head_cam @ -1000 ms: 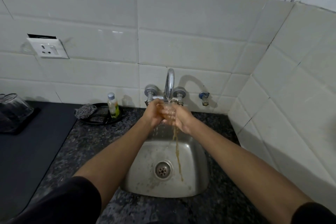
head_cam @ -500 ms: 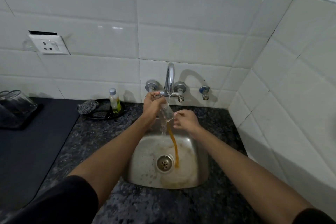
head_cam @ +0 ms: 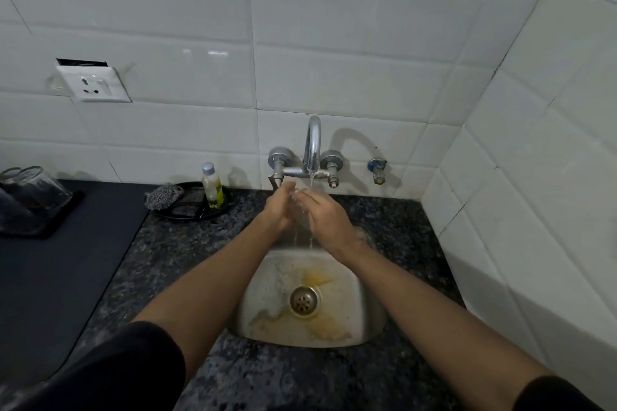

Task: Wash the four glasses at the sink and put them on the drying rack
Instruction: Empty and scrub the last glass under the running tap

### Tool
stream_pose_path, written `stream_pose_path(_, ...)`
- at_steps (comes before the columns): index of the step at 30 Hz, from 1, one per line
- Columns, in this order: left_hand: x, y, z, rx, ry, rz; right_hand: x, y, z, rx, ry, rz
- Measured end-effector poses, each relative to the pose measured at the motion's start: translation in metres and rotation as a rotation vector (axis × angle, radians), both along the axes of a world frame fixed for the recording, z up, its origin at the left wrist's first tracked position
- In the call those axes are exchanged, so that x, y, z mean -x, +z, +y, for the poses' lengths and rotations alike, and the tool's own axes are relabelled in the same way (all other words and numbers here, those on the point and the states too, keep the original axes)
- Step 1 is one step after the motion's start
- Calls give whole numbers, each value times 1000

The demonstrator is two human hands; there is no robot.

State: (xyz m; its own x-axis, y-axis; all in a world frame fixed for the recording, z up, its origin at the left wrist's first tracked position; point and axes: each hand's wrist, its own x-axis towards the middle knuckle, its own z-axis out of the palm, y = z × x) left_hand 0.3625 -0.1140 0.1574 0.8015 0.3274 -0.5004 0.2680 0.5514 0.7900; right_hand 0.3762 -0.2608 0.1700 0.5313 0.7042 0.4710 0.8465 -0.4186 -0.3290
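Between the left hand (head_cam: 279, 207) and right hand (head_cam: 325, 218) the glass (head_cam: 298, 210) is mostly covered, so each grip is unclear. At the bench's far left, upturned glasses (head_cam: 31, 193) are cut by the frame edge; their number can't be told.

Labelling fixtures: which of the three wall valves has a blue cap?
The lone valve furthest right, apart from the tap. The tap's left handle and right handle are plain chrome.
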Motion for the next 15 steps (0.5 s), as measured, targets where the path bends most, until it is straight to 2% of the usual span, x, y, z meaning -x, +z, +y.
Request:
stream_pose_path(5, 2, 5, 1, 72, -10, -61, -11, 14, 10, -128, -328, 420)
stream_pose_path(7, 0, 12, -2, 72, -57, -37, -12, 17, 7, -63, -290, 339)
stream_pose_path(10, -4, 19, -3, 16, -180, 30, -13, 20, 3, 73, -110, -54)
stream_pose_path(11, -6, 18, -2, -1, -196, 40, -14, 18, 3, 68, -88, -84)
stream_pose_path(15, -8, 19, 0, 30, -88, 21, -13, 12, 8, 17, -309, 238)
